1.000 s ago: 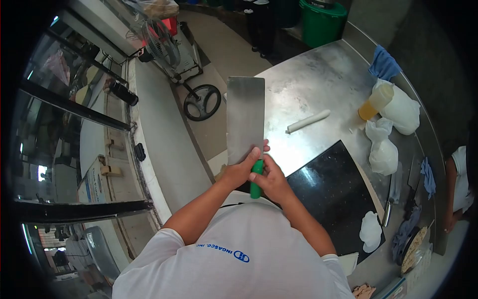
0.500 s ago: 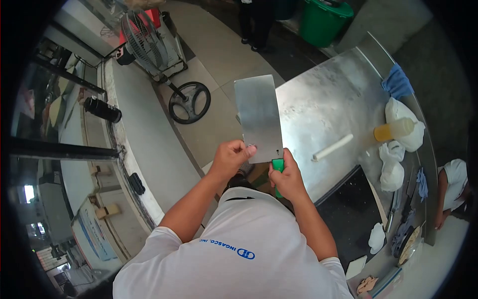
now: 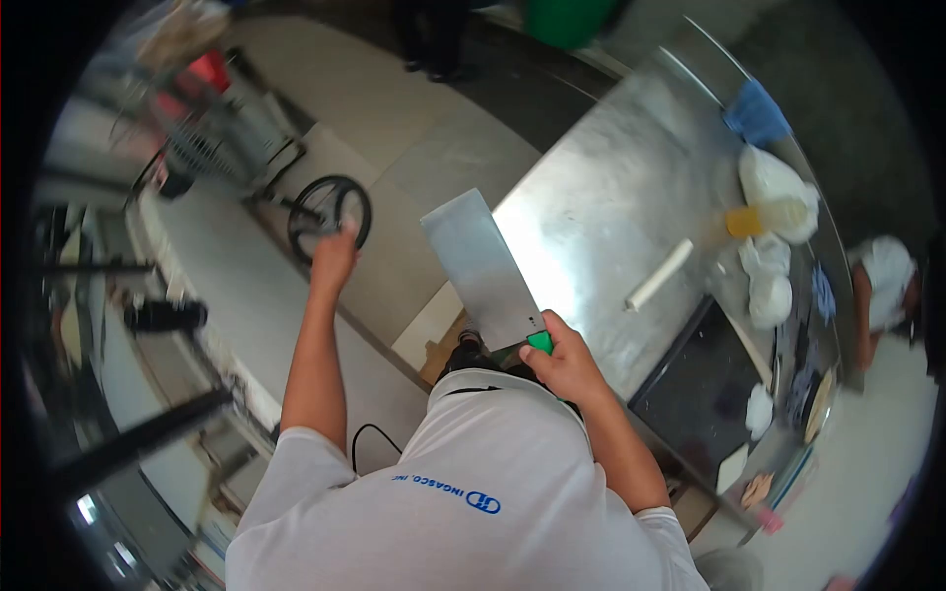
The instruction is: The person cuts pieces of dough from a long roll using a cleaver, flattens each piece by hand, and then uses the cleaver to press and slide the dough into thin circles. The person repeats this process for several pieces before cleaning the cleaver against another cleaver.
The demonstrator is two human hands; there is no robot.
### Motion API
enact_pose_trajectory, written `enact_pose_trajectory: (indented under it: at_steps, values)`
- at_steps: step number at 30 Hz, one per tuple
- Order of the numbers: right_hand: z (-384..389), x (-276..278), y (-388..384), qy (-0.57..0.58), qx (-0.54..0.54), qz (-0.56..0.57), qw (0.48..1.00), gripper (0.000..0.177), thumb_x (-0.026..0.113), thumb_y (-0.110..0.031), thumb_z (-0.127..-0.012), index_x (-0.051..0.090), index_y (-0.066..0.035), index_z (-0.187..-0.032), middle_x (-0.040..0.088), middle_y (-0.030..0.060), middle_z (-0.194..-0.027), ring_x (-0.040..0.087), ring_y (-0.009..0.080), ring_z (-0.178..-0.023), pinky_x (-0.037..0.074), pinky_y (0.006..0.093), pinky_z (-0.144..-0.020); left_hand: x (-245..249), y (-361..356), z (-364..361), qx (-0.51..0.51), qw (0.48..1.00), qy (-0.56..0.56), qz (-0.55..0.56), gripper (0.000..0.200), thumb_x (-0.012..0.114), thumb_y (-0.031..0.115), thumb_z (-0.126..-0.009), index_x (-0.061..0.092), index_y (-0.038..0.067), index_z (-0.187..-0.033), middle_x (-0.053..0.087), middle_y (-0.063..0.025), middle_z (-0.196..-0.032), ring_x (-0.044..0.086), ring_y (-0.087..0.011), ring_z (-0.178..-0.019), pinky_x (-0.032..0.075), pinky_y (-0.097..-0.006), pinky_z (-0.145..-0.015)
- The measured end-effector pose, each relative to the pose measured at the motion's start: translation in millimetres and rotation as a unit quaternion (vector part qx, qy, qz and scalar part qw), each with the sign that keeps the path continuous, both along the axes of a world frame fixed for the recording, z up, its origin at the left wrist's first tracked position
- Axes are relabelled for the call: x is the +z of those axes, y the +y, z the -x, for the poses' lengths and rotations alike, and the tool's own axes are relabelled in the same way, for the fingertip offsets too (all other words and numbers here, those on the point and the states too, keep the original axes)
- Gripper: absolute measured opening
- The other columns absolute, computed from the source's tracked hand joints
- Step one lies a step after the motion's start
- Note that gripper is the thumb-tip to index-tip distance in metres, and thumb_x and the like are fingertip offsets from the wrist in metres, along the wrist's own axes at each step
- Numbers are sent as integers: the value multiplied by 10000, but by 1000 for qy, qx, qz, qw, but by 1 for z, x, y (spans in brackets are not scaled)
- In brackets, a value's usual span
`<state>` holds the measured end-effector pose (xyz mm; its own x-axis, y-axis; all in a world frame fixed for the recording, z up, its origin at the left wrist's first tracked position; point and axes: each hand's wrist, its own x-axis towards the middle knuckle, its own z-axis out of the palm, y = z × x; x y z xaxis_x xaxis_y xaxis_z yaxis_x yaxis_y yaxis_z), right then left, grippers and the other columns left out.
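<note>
A wide cleaver (image 3: 480,268) with a green handle (image 3: 539,342) is gripped in my right hand (image 3: 567,362), its broad blade pointing up and slightly left in front of my waist. My left hand (image 3: 337,251) is stretched out to the left, off the blade, above the black round base of a fan (image 3: 330,217). Its fingers are smeared by motion. To the right of the cleaver, a white stick-like piece (image 3: 659,276) lies on the metal table (image 3: 591,187).
A black board (image 3: 695,394) lies on the near right of the table. White bags (image 3: 774,187), a yellow bottle (image 3: 746,222) and a blue cloth (image 3: 757,113) line its right edge. Another person (image 3: 882,286) is at far right; a person's legs (image 3: 429,39) show at the top.
My left hand has left the blade and swung out to the upper left. The cleaver has tilted left, still in my right hand. The whole view has turned and shifted.
</note>
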<state>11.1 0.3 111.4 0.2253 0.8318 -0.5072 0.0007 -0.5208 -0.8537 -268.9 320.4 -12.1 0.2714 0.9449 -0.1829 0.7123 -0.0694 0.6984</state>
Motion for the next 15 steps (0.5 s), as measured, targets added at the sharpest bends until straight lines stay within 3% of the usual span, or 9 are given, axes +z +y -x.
enact_pose_trajectory:
  at_steps: [1,3,5,7,8,10,11,13,15]
  values:
    - [0,1,-5,-24,-21,18,999,289,680,-143,-918,594,-32,-1171,669,52,-891,573,137,-742,483,317,-692,-12,-14,1,-154,962,184,-133,254,607,207,-1003,626,43,-810,601,-88,-734,658,-291,-695,532,-434,-675]
    - [4,1,-18,-25,-98,3,995,284,699,-199,-943,593,-36,-1150,647,39,-837,563,131,-697,479,316,-657,-10,-48,-22,-226,934,-47,-273,163,566,70,-940,617,34,-789,629,-77,-820,646,-250,-696,528,-410,-642]
    - [7,8,-29,25,-181,1,983,277,696,-228,-960,587,-34,-1124,615,34,-775,547,119,-673,468,304,-629,10,-74,-46,-239,953,-132,129,123,528,-18,-882,611,13,-797,654,-69,-906,629,-196,-708,527,-369,-667]
    - [10,3,-38,29,-232,-21,972,282,695,-245,-966,578,-27,-1104,599,31,-749,542,117,-664,463,302,-619,18,-107,-86,-299,887,-206,284,124,513,-26,-852,589,12,-762,654,-53,-899,593,-154,-677,523,-337,-687]
    - [11,0,-42,34,-263,-45,963,292,694,-261,-972,569,-21,-1083,582,27,-723,536,114,-655,458,300,-609,17,-108,-105,-326,877,-204,288,124,513,-26,-852,589,12,-762,654,-53,-899,593,-154,-677,523,-337,-687]
    - [11,-3,-50,-9,-288,-59,956,299,692,-269,-974,559,-16,-1063,581,32,-714,541,116,-657,459,309,-610,12,-119,-147,-465,703,-276,462,139,557,85,-950,683,33,-926,683,-65,-1039,651,-177,-848,528,-340,-808]
    - [11,-3,-55,-44,-281,-72,956,308,691,-277,-977,549,-12,-1043,579,38,-705,547,117,-660,461,318,-611,24,-128,-165,-493,681,-266,471,139,557,85,-950,683,33,-926,683,-65,-1039,651,-177,-848,528,-340,-808]
    - [12,9,-69,-52,-322,-100,940,322,680,-294,-983,540,-8,-1028,585,66,-707,549,132,-661,465,339,-621,60,-148,-190,-311,707,-295,563,357,559,305,-1048,673,17,-1226,673,-90,-1218,642,-214,-1094,505,-368,-947]
    - [11,15,-86,-68,-309,-89,945,322,671,-302,-988,545,-8,-1024,609,84,-718,562,145,-674,475,356,-643,52,-150,-206,-441,649,-294,545,611,596,464,-1035,549,5,-1436,623,-96,-1340,553,-210,-1269,445,-384,-1050]
